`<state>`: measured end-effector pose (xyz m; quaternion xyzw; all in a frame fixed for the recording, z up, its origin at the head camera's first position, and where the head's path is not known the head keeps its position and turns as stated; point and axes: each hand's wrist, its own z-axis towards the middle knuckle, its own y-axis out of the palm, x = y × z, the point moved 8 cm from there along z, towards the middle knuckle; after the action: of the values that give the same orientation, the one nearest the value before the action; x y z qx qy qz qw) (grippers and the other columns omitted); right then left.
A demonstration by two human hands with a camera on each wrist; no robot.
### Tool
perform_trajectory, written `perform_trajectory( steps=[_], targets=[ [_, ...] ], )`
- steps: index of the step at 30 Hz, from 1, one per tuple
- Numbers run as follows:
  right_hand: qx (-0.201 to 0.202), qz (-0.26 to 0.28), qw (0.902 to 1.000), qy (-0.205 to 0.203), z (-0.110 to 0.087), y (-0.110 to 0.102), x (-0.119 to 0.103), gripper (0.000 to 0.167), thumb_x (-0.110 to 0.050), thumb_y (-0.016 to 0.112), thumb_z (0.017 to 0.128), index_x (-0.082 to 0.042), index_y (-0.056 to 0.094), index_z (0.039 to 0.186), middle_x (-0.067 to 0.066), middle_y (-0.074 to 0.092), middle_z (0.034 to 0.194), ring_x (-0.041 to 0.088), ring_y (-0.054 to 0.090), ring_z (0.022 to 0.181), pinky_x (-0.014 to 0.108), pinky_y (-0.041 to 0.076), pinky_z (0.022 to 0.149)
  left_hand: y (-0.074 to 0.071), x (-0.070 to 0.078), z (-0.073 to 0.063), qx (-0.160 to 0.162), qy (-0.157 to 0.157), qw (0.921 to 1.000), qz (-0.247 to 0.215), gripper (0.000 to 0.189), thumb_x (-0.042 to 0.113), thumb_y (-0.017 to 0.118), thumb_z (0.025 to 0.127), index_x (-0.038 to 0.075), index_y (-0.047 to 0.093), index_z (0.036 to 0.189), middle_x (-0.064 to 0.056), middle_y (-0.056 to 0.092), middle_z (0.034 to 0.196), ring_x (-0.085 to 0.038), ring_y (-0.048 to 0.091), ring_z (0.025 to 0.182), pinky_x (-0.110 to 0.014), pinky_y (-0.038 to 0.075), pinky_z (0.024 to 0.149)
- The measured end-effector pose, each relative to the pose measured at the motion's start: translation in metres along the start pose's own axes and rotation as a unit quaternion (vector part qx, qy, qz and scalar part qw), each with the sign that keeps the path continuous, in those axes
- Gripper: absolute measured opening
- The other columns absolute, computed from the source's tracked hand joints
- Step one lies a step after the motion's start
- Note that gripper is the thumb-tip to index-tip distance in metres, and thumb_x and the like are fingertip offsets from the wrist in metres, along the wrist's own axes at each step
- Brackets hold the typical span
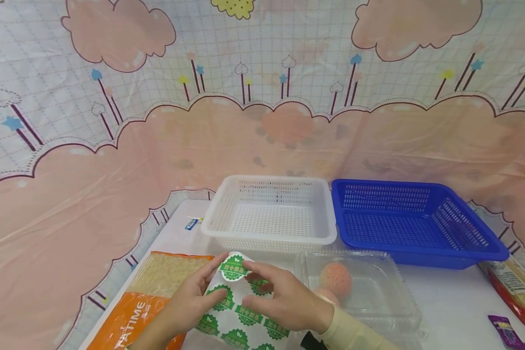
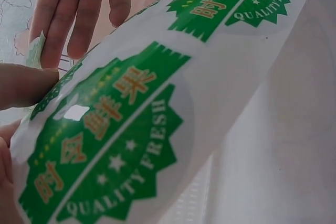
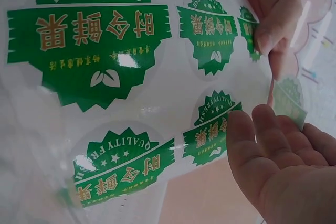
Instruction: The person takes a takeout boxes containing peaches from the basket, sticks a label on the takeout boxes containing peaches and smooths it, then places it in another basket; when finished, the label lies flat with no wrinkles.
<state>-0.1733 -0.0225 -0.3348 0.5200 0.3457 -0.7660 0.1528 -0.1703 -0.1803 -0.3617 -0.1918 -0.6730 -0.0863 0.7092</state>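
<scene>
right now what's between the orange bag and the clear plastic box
In the head view, a sticker sheet is between the orange bag and the box, with the left hand and right hand at it.

Green badges (image 1: 236, 339) with orange characters repeat across the white sticker sheet (image 1: 233, 323). Toward the table's (image 1: 455, 301) back edge sit a white basket (image 1: 269, 239) and a blue basket (image 1: 424, 252).

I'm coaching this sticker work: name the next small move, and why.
Probably have the right fingers draw the topmost sticker clear of the sheet: it juts past the edge, its pale back shows in the right wrist view, those fingers are at its side, and the left hand holds the sheet.
</scene>
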Motion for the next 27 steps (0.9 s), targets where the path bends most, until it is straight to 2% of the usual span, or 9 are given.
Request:
perform_trajectory(
  steps=[9, 16, 22, 27],
  targets=[
    [0.026, -0.007, 0.9996, -0.003, -0.002, -0.006, -0.004, 0.05, -0.021, 0.065, 0.098, -0.002, 0.052, 0.143, 0.007, 0.058, 0.139, 0.018, 0.059, 0.118, 0.031, 0.052, 0.094, -0.008, -0.004, 0.0, 0.04, -0.029, 0.9987, 0.013, 0.074, 0.005, 0.063, 0.097, 0.001, 0.021, 0.158, -0.029, 0.051, 0.14, -0.03, 0.07, 0.098, -0.04, 0.06, 0.075],
    [0.053, -0.006, 0.9985, -0.01, -0.005, -0.012, -0.009, 0.037, -0.019, 0.065, 0.099, -0.002, 0.063, 0.132, 0.009, 0.066, 0.128, 0.016, 0.067, 0.103, 0.03, 0.055, 0.088, -0.014, -0.008, 0.0, 0.063, -0.032, 0.9973, 0.019, 0.074, 0.004, 0.064, 0.095, 0.002, 0.023, 0.157, -0.027, 0.06, 0.125, -0.031, 0.072, 0.091, -0.042, 0.06, 0.072],
    [0.081, -0.007, 0.9967, -0.001, -0.01, -0.021, -0.011, 0.032, -0.022, 0.067, 0.098, -0.003, 0.069, 0.123, 0.006, 0.07, 0.119, 0.013, 0.068, 0.095, 0.03, 0.056, 0.084, -0.018, -0.01, 0.0, 0.077, -0.035, 0.9962, 0.02, 0.073, 0.005, 0.064, 0.095, 0.009, 0.026, 0.158, -0.028, 0.053, 0.135, -0.03, 0.07, 0.097, -0.04, 0.06, 0.073],
    [0.108, -0.019, 0.9939, 0.012, -0.013, -0.029, -0.01, 0.028, -0.021, 0.071, 0.095, -0.002, 0.072, 0.116, 0.004, 0.073, 0.108, 0.011, 0.069, 0.091, 0.028, 0.056, 0.082, -0.02, -0.011, 0.002, 0.082, -0.039, 0.9957, 0.019, 0.072, 0.003, 0.063, 0.095, 0.01, 0.028, 0.157, -0.028, 0.05, 0.141, -0.031, 0.069, 0.102, -0.039, 0.06, 0.075]
  ],
)
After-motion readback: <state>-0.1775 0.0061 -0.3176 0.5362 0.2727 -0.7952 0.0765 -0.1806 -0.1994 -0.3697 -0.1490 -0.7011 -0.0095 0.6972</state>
